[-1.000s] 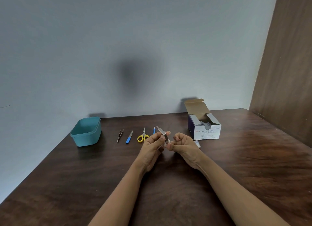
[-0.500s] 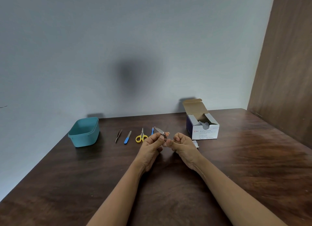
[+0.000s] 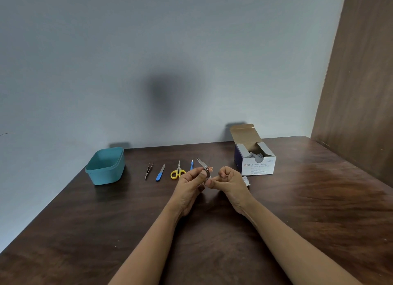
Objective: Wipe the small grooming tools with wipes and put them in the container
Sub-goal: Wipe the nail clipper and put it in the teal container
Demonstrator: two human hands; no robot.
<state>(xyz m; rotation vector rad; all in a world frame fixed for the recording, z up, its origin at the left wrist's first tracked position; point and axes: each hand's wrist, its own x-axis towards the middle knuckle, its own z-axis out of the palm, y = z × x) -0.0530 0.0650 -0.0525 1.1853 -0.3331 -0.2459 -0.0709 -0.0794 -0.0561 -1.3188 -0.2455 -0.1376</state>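
Observation:
My left hand (image 3: 191,182) pinches a metal nail clipper (image 3: 203,165) with its lever swung up, held above the table's middle. My right hand (image 3: 228,179) is closed right beside it, its thumb and finger pressing a small white wipe (image 3: 209,176) against the clipper's lower end; most of the wipe is hidden. On the table behind lie tweezers (image 3: 148,170), a blue nail file (image 3: 160,172), yellow-handled scissors (image 3: 177,171) and a small blue-handled tool (image 3: 191,165). A teal container (image 3: 105,166) stands at the left, with nothing visible inside.
An open box of alcohol swabs (image 3: 255,159) stands at the right rear, with a torn swab wrapper (image 3: 246,180) in front of it. The dark wooden table (image 3: 212,231) meets a grey wall behind and a brown panel (image 3: 357,82) on the right.
The hands have stayed together at the clipper, with small shifts of the right fingers along it. The view has drifted slightly.

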